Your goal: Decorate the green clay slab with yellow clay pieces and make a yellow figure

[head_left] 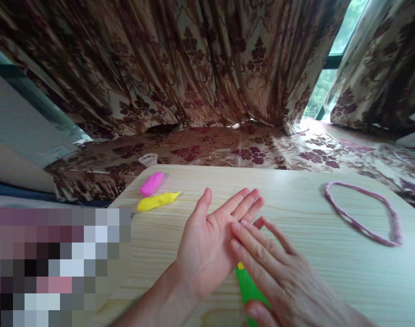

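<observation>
My left hand [210, 245] is open with its palm up and fingers stretched out, above the middle of the table. Across its palm and finger bases lie the fingertips of my right hand [278, 268], which is palm down with its fingers extended. Whether anything small sits between the fingertips and the palm is hidden. Partly covered by my right hand is a bright green object [250, 290], with a small yellow bit [240, 265] at its upper end. Left of my hands lie a yellow piece of modelling clay [157, 201], drawn to a point, and a pink clay lump [152, 183].
A loop of twisted purple band [360, 222] lies at the right of the pale wooden table [296, 190]. Behind the table's far edge a clear plastic item [148, 160] rests on patterned cloth. Curtains [193, 59] hang behind. A pixelated patch covers the lower left.
</observation>
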Motion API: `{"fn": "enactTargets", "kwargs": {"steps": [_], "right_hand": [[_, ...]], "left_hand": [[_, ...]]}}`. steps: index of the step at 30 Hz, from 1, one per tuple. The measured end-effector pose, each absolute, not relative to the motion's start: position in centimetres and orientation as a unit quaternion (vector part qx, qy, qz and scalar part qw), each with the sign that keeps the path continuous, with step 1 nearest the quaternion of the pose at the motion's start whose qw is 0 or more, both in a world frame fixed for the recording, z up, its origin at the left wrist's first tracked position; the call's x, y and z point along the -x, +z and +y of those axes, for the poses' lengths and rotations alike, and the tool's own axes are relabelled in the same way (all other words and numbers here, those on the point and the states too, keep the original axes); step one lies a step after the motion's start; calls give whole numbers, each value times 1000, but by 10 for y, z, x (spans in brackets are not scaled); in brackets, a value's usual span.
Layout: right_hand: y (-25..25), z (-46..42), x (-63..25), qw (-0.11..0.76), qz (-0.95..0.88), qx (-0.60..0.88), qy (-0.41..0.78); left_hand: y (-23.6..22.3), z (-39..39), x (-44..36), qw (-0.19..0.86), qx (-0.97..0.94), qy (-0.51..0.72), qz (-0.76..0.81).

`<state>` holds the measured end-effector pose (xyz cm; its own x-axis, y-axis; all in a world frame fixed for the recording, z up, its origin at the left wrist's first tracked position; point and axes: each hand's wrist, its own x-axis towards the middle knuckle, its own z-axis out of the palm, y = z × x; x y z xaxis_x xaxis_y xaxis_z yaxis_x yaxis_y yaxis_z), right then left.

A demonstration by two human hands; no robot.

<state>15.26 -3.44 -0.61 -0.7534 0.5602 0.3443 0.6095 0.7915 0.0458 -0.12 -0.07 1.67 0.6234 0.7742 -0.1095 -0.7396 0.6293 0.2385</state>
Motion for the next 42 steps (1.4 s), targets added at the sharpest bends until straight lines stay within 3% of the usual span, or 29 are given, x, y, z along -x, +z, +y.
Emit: {"fn": "enactTargets", "kwargs": {"steps": [6,12,15,24,34,42], "right_hand": [[-3,-27,-152,164,-900,401,-55],[-9,-37,-151,162,-934,312,-56],[-9,-29,-156,167,-904,392,-34],[-8,-31,-188,280,-841,463,14],[-14,-33,-187,336,-831,439,56],[-6,-38,-186,405,-791,443,120]], "left_hand": [[17,-2,0,923,-69,367,95],[15,0,1,903,-66,409,111],[13,-6,-6,925,-50,361,107],[11,-11,-13,928,-49,344,134],[11,-11,-12,921,-117,331,171],[2,-19,-12,762,-391,329,399]]}}
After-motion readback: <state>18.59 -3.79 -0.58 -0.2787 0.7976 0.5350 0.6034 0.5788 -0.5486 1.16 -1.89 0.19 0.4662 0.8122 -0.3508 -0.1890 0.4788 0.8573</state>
